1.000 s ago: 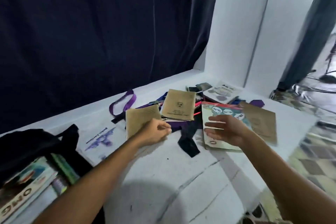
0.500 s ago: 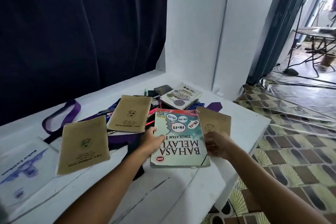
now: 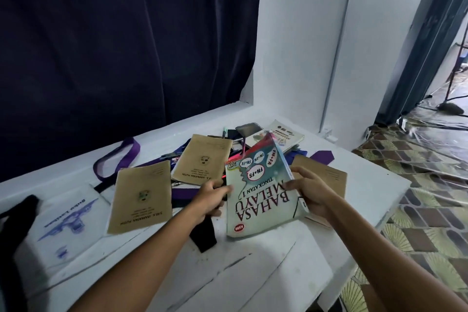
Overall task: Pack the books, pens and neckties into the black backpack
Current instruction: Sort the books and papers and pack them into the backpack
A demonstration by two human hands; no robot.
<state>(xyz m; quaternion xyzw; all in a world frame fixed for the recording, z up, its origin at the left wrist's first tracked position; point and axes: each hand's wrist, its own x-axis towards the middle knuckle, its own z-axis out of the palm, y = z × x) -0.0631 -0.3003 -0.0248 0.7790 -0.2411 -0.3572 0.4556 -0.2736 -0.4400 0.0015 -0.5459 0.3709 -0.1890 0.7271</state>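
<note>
I hold a teal "Bahasa Melayu" textbook tilted up off the white table. My left hand grips its left edge and my right hand grips its right edge. Three brown exercise books lie around it: one at the left, one behind, one under my right hand. A purple necktie curls at the back left, a dark necktie lies below my left hand. Pens are partly hidden under the books. A black strap of the backpack shows at the far left edge.
A white booklet with blue print lies at the left. Another white-covered book and a dark flat object sit at the back. A dark curtain hangs behind. The table's right edge drops to a patterned tiled floor.
My left hand let go of a brown exercise book, which now lies on the table. Both hands took hold of the teal textbook and raised its far end. The view swung right.
</note>
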